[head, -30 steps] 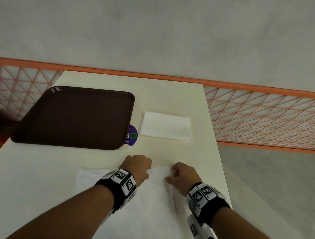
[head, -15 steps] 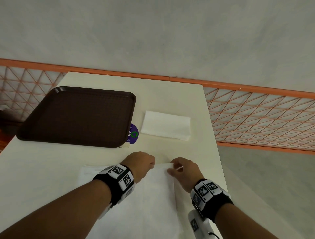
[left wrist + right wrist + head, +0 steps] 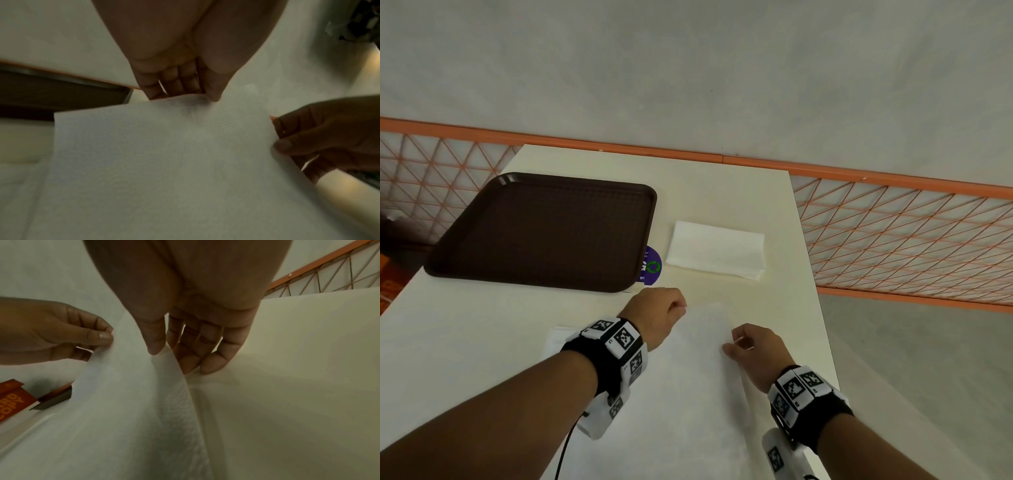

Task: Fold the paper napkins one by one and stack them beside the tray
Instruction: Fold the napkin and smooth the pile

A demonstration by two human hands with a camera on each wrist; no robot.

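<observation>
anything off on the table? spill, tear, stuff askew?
Nothing stands out. The folded napkin lies flat beside the tray, no spill or tear visible. Left hand and right hand each pinch an edge of the open napkin.

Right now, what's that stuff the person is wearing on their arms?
Both forearms are bare, with no sleeves. Each wrist wears a black band covered in white square tiles printed with black checker-like codes. A white block with more codes hangs under each band, and a thin black cable trails from the left one. The right band looks the same.
</observation>
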